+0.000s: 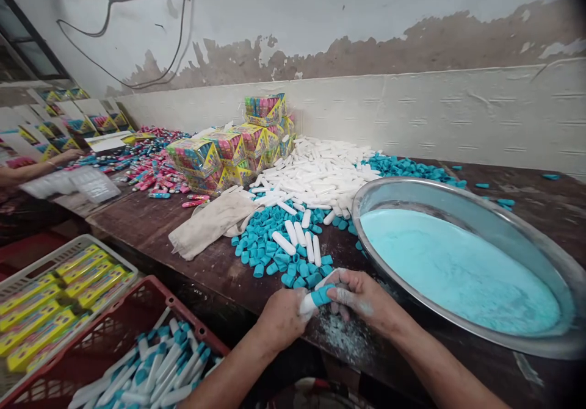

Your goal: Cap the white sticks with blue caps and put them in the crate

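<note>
My left hand (284,317) is closed around a white plastic tube (307,305) at the table's front edge. A blue cap (321,295) sits on the tube's right end, with the fingers of my right hand (364,299) closed on it. Pale blue powder dusts my right fingers, and white material covers a fingertip. Just beyond my hands lie loose blue caps (260,238) and a heap of white tubes (315,171). To the right, a wide metal basin (412,181) holds light blue powder (453,268).
Below left, a red crate (155,293) holds capped tubes (160,366), beside a pale crate (98,244) of yellow boxes. A cloth glove (210,223) lies near stacked display packs (233,146). Another person's arm (41,168) reaches in at far left.
</note>
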Motion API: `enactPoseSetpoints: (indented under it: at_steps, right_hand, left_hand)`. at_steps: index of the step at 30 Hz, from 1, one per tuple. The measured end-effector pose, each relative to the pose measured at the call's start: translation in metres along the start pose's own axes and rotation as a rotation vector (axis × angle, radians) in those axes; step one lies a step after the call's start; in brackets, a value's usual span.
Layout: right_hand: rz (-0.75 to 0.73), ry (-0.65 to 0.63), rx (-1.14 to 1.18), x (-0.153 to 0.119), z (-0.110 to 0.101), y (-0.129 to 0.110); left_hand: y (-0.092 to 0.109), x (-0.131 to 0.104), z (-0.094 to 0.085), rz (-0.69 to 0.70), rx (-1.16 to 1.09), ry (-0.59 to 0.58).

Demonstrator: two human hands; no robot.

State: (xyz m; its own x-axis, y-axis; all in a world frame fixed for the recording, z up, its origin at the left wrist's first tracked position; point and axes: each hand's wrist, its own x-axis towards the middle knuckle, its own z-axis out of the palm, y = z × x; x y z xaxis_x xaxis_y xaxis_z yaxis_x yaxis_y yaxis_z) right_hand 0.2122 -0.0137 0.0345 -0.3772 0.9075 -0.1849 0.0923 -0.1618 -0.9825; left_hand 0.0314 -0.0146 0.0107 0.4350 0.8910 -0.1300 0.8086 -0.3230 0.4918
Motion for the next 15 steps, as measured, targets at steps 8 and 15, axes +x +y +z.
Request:
enactPoseSetpoints:
  at_steps: [8, 15]
  right_hand:
    - [0.039, 0.058, -0.106, 0.003, 0.013, 0.005]
    - [-0.087, 0.020, -0.408, -0.003, 0.030, 0.006]
  left_hand:
    - [0.006, 0.003, 0.005, 0.043, 0.192, 0.004]
    - [-0.017, -0.042, 0.002, -0.169, 0.065, 0.038]
